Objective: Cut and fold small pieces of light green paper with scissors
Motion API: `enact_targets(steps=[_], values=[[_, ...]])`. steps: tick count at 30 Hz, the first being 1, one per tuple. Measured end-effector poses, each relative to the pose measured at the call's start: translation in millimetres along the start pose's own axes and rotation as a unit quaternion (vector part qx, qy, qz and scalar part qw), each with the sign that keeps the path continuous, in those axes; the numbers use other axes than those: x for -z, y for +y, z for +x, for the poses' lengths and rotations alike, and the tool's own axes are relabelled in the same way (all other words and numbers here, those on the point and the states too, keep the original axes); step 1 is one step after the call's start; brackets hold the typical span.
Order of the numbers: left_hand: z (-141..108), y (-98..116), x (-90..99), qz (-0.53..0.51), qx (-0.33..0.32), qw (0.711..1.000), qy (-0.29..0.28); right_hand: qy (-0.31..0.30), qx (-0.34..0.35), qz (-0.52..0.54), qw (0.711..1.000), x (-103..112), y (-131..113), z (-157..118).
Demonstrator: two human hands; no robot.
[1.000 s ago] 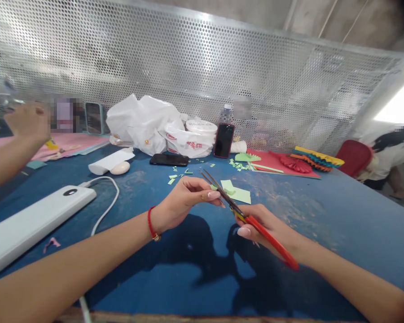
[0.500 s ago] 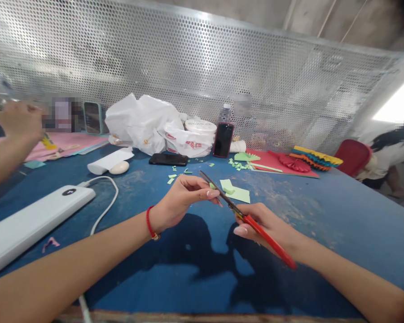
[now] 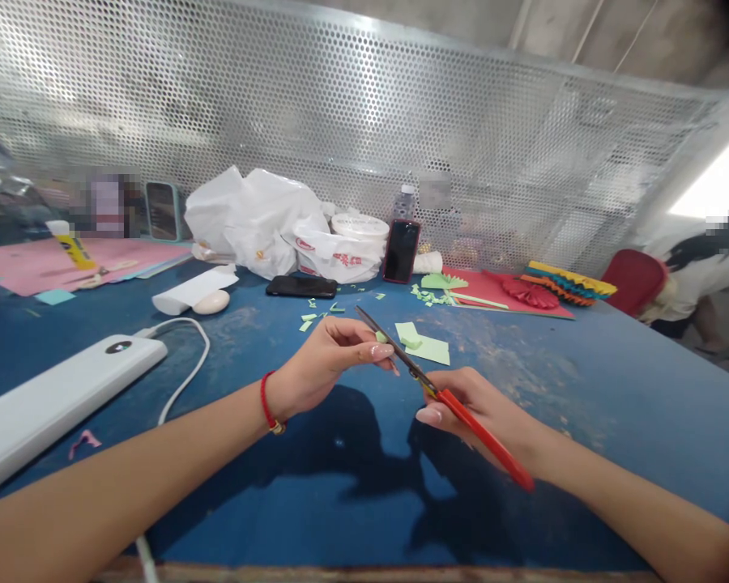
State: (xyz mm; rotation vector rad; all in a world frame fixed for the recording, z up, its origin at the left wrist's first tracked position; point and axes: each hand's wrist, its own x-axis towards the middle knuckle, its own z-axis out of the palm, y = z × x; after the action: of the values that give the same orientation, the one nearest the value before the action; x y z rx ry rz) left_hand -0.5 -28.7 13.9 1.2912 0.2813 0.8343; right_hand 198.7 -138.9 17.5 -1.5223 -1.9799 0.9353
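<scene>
My left hand point(image 3: 346, 356) pinches a small piece of green paper point(image 3: 381, 337) between thumb and fingers; most of the piece is hidden by the fingertips. Scissors with red handles point(image 3: 483, 437) are gripped in my right hand point(image 3: 474, 401), their dark blades pointing up and to the left across the paper. The blades look nearly closed, and whether they bite into the paper is hard to make out. Just beyond my fingertips, larger pieces of light green paper point(image 3: 428, 348) lie on the blue table point(image 3: 613, 453). Small green scraps point(image 3: 307, 322) are scattered behind my left hand.
A white power bank point(image 3: 66, 405) with a cable point(image 3: 203, 356) lies at left. Along the back are a black phone point(image 3: 300, 287), white plastic bags point(image 3: 255, 223), an upright phone point(image 3: 401, 251) and folded paper fans point(image 3: 571, 283). A glue stick point(image 3: 73, 245) stands on pink paper point(image 3: 24, 263).
The other person's hand at the left has drawn back almost out of view, and the glue stick now stands on the pink paper. My hands and the scissors have barely moved.
</scene>
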Motion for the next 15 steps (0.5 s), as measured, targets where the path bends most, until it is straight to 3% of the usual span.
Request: enact_targets(steps=[8,15], values=[[0.8,1.0,-1.6,0.011,0.015,1.000,0.021,-0.004,-0.010,0.041,0.999,-2.3,1.8,-1.9],[-0.5,1.0,-1.0,0.048,-0.017,0.999,0.013,-0.006,0.005,0.028,1.000,-1.4,-4.3,-1.7]])
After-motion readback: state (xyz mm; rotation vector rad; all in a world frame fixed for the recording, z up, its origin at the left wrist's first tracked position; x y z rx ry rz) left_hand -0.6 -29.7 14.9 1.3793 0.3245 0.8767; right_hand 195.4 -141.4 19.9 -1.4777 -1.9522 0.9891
